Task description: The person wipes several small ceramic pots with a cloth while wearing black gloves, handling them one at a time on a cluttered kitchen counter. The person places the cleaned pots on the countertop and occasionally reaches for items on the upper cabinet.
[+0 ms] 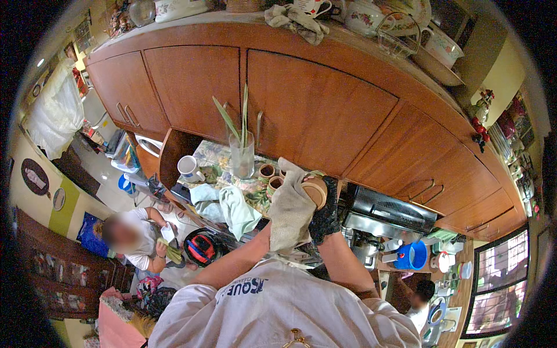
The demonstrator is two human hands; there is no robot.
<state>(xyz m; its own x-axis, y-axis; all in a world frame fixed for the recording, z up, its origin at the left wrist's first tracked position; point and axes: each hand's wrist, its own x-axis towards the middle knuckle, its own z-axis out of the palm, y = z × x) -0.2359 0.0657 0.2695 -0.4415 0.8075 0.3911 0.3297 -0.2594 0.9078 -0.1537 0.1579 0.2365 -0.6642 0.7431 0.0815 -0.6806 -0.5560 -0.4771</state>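
A small round brown pot [314,194] is held in front of me, tipped so that its flat round end faces me. My right hand [325,219], in a black glove, grips it from the right side. A grey cloth [289,209] hangs over my left hand and touches the pot's left side; the fingers underneath are hidden. Just beyond the cloth, similar small pots [275,183] with dark insides stand on a floral-covered shelf [213,152]. A clear glass vase [242,156] with long green leaves stands beside them.
A white mug [189,168] and pale blue-green cloths [226,206] lie left on the shelf. Wooden cabinet doors [313,117] rise behind. A range hood [391,211] is at right. One person [145,237] stands lower left, another [420,304] lower right. Crockery [363,17] lines the cabinet top.
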